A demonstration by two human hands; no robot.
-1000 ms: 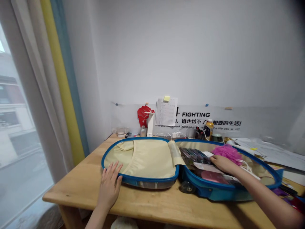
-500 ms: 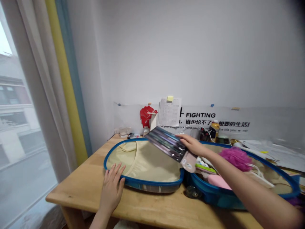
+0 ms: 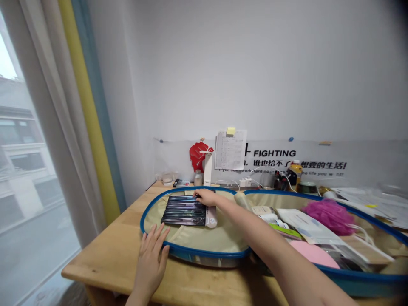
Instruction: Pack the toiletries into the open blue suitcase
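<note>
Dark flat pack (image 3: 186, 210) lies face up on the beige lining in the left half of an open blue-rimmed suitcase (image 3: 142, 217). Its printing is too small to read. The right hand (image 3: 205, 196) rests on the pack's 1 o'clock corner with bent fingers. Whether it grips or only presses cannot be told. The left hand (image 3: 151, 261) lies flat and spread on the wooden table (image 3: 108, 250), fingertips touching the suitcase rim, with the pack at its 1 o'clock.

At 3 o'clock from the pack, the other half of the suitcase holds a pink mesh sponge (image 3: 331, 214) among flat packets. On the wall at 1 o'clock a clear banner (image 3: 274, 153) reads "FIGHTING" over a line of Chinese characters and small English print that is partly hidden. A printed sheet (image 3: 230, 149) topped by a yellow sticky note hangs beside it, with a red paper shape (image 3: 198, 155) at the sheet's 9 o'clock. The wall is plain white. At 9 o'clock hang striped curtains (image 3: 79, 106) beside a bright window (image 3: 19, 170).
</note>
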